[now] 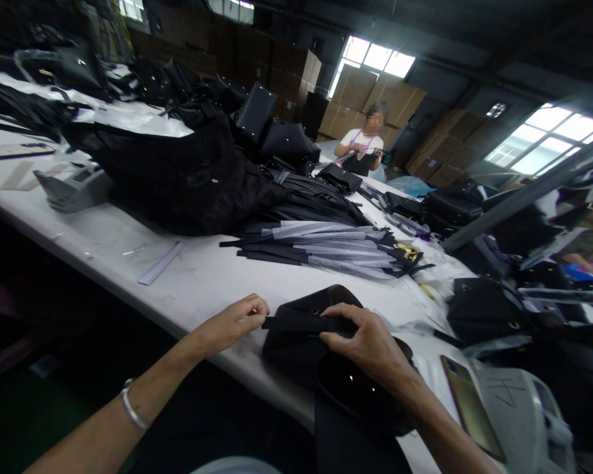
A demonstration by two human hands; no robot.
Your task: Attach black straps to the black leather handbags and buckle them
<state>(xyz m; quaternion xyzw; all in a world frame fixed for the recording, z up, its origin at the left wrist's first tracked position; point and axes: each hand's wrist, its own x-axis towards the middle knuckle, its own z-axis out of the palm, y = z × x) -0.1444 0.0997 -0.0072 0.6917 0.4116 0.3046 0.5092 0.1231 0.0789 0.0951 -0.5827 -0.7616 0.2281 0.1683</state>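
A flat black strap is stretched between my two hands, above a black bag at the table's front edge. My left hand pinches the strap's left end. Thumb and fingers of my right hand grip the strap farther right, over the bag's top. Part of the bag is hidden behind my right hand and forearm. The bag's rounded dark underside, with small shiny metal studs, shows below my right wrist.
Behind the bag lies a pile of black straps, some wrapped in pale film. A large black sack and several black bags stand farther back. A phone and a grey device are at right. A co-worker handles a bag beyond.
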